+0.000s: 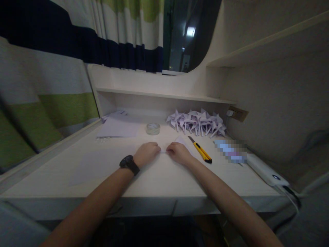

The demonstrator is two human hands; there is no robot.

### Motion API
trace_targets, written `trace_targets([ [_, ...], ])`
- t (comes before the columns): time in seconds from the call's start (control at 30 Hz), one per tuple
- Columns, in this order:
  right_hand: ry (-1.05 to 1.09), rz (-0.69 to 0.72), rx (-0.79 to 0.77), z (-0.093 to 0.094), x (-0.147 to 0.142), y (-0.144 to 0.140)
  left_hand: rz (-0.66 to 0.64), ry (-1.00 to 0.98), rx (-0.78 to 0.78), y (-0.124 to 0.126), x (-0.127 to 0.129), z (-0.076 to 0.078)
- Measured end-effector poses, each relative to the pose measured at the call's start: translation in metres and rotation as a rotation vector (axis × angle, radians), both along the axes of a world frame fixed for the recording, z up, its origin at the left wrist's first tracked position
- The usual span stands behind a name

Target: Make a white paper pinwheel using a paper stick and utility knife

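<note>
We see the left hand (147,153) and the right hand (179,152) close together, both curled and pressing down on a small white paper (182,141) that lies under and between them. Just right of the right hand lies a yellow knife (200,150). Behind the hands sits a tape roll (153,128).

The pale wooden desk (77,171) carries a small folded sheet of white paper (183,141) near its middle. A yellow utility knife (200,150) lies just right of it. Toward the back edge sits a roll of clear tape (153,128), with a pile of folded paper pinwheels (197,122) at the back right and loose sheets (118,127) at the back left. A white power bank (266,170) rests along the right edge.
</note>
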State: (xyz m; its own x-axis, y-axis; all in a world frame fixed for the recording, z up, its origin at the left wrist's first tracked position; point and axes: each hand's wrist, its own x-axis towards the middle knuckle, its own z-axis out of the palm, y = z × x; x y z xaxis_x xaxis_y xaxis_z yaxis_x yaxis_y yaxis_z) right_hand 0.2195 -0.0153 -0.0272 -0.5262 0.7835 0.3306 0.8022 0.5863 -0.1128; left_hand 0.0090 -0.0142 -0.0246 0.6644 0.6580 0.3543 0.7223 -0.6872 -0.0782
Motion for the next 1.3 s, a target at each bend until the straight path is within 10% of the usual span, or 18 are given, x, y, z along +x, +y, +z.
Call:
trace_targets([
  [1.3,0.044,0.007,-0.012,-0.0004,0.0003,0.0011,-0.006,0.042,0.011,0.0044,-0.0003,-0.0022],
])
